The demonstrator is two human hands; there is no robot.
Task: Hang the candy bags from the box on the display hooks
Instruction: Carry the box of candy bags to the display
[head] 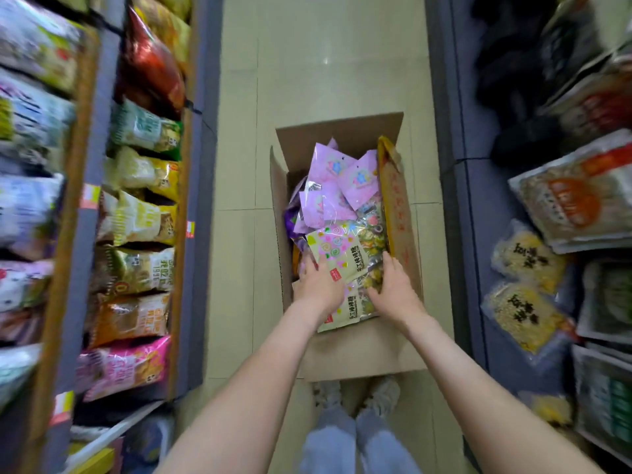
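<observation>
An open cardboard box (362, 350) stands on the aisle floor in front of my feet, filled with candy bags. Pink bags (345, 179) lie at its far end and pale yellow-green lollipop bags (342, 254) at the near end. Both hands reach into the box. My left hand (318, 285) lies on the left side of the top lollipop bag with its fingers on the bag's edge. My right hand (393, 289) touches the bag's right side, fingers extended along it. Another lollipop bag (345, 313) lies beneath, partly hidden by my hands.
Shelves of snack bags (136, 213) line the left side of the narrow aisle. Hanging packets (574, 200) fill the display on the right. My shoes (355, 395) stand just behind the box on the beige tiled floor (307, 63).
</observation>
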